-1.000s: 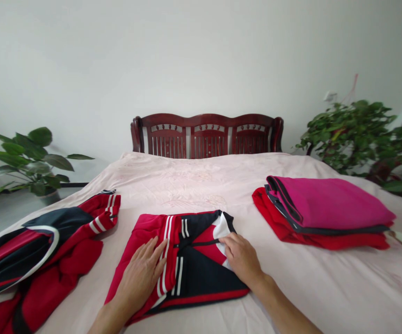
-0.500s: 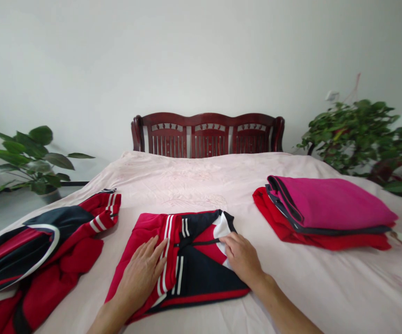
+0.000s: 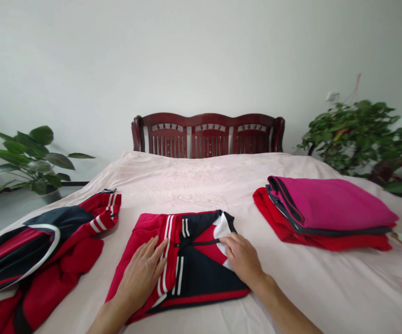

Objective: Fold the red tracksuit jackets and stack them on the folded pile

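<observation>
A folded zip-up jacket (image 3: pixel 207 273) lies in front of me on the bed, red and navy with white stripes and a white patch by the collar. Its red, white-striped hem is folded over the left part. My left hand (image 3: pixel 143 271) rests flat on that red fold, fingers stretched out. My right hand (image 3: pixel 243 260) lies at the collar end, its fingers loosely bent on the cloth beside the zip. I see no cloth pinched in either hand.
An unfolded red and navy jacket (image 3: pixel 61 222) lies crumpled at the left. To the right is a stack of folded clothes, magenta (image 3: pixel 333 202) on top and red (image 3: pixel 333 241) below. A dark wooden headboard (image 3: pixel 207 132) stands behind the pink bedsheet (image 3: pixel 187 181). Potted plants (image 3: pixel 34 155) flank the bed.
</observation>
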`<state>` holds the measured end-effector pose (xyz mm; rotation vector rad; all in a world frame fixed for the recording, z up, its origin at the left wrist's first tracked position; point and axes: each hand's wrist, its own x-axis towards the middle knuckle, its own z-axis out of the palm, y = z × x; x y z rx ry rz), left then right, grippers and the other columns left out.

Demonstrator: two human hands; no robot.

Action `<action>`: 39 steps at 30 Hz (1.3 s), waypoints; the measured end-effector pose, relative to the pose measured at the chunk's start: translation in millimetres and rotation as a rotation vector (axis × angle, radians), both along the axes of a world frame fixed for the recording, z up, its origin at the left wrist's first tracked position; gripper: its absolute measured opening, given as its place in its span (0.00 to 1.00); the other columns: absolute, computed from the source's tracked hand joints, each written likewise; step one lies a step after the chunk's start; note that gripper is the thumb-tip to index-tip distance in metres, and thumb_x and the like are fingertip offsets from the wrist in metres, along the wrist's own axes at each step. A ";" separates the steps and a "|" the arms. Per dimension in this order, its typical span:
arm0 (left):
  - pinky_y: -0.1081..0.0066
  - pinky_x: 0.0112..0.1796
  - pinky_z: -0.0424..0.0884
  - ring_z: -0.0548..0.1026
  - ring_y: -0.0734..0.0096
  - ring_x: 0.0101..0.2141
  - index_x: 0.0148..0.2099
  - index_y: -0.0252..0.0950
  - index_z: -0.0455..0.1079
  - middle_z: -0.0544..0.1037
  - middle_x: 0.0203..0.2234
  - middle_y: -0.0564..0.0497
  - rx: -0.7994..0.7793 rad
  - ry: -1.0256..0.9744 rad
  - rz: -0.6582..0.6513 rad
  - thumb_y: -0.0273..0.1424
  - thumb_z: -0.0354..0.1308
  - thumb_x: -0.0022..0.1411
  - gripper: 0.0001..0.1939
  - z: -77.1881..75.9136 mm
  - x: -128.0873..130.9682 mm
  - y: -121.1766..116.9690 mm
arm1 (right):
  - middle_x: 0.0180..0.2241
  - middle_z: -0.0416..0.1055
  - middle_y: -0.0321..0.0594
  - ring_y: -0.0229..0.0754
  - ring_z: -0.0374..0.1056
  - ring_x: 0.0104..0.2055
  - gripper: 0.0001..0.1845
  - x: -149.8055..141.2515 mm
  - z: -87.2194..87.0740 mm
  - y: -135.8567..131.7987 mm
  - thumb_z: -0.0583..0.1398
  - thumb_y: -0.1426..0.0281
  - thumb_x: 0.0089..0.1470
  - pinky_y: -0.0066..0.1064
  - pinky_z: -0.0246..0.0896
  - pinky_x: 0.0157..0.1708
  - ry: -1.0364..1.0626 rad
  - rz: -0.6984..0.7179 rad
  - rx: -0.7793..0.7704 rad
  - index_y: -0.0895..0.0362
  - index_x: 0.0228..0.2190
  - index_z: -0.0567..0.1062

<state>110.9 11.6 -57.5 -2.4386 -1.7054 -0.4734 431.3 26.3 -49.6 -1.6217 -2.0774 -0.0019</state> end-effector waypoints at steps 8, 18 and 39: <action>0.55 0.60 0.62 0.64 0.59 0.62 0.67 0.47 0.60 0.66 0.63 0.46 0.034 -0.022 -0.002 0.40 0.44 0.71 0.24 -4.4 -1.8 0.3 | 0.40 0.75 0.38 0.43 0.69 0.45 0.18 1.0 -1.5 0.5 0.52 0.78 0.57 0.32 0.61 0.48 -0.005 0.005 0.020 0.52 0.41 0.78; 0.54 0.60 0.63 0.64 0.57 0.63 0.67 0.45 0.60 0.66 0.64 0.43 0.009 -0.006 0.003 0.40 0.43 0.71 0.25 -0.8 -0.8 -0.3 | 0.40 0.75 0.39 0.43 0.68 0.45 0.18 1.2 -2.3 0.8 0.52 0.78 0.58 0.32 0.60 0.47 -0.004 0.006 0.009 0.52 0.41 0.78; 0.53 0.60 0.63 0.64 0.57 0.63 0.67 0.46 0.60 0.66 0.64 0.43 0.007 -0.003 -0.001 0.40 0.44 0.71 0.24 0.1 -1.0 -0.3 | 0.39 0.75 0.38 0.43 0.68 0.45 0.18 3.8 -5.8 2.0 0.52 0.78 0.57 0.32 0.60 0.46 0.007 0.026 0.033 0.52 0.41 0.78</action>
